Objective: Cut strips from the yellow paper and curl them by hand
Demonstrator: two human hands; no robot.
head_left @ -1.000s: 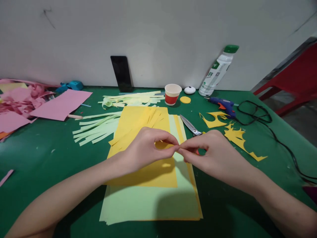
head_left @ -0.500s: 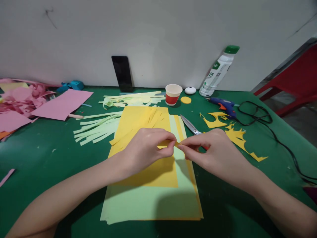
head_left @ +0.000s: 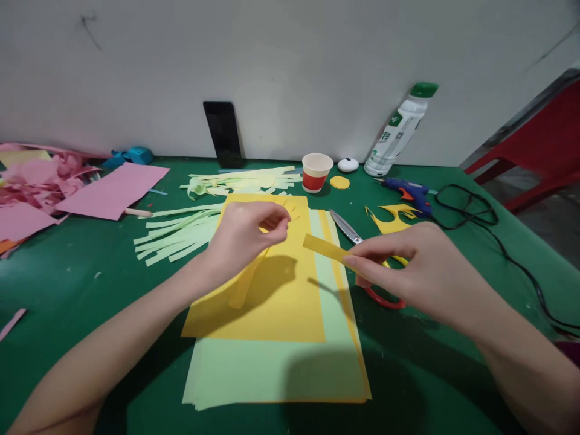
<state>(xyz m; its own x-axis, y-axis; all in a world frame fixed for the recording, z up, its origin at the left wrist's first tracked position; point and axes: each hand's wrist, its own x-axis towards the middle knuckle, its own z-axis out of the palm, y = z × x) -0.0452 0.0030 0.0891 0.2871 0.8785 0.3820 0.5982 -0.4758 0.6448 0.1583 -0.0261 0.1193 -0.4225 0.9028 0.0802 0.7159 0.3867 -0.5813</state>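
Note:
My right hand [head_left: 408, 266] pinches one end of a yellow paper strip [head_left: 324, 247]; its free end points left, over a yellow paper sheet [head_left: 281, 308]. Left of it, my left hand [head_left: 254, 229] is closed, thumb and forefinger curled together, and what it holds, if anything, is hidden. Below that hand another yellow strip [head_left: 244, 287] slants down across the sheet. The sheet lies on a stack of pale green paper [head_left: 272, 368] with an orange edge. Scissors [head_left: 347, 227] with red handles lie partly under my right hand.
Behind are fringed green strips [head_left: 185, 235], a paper cup [head_left: 316, 175], a yellow disc [head_left: 339, 182], a leaning phone [head_left: 223, 134] and a leaning bottle [head_left: 399, 136]. A corded glue gun [head_left: 414, 192] and yellow scraps [head_left: 394, 220] sit right; pink paper [head_left: 115, 190] lies left.
My hands have parted: the left moved up and left, the right slightly right with the yellow strip. The strips under my left hand have shifted, and the red scissor handle shows more.

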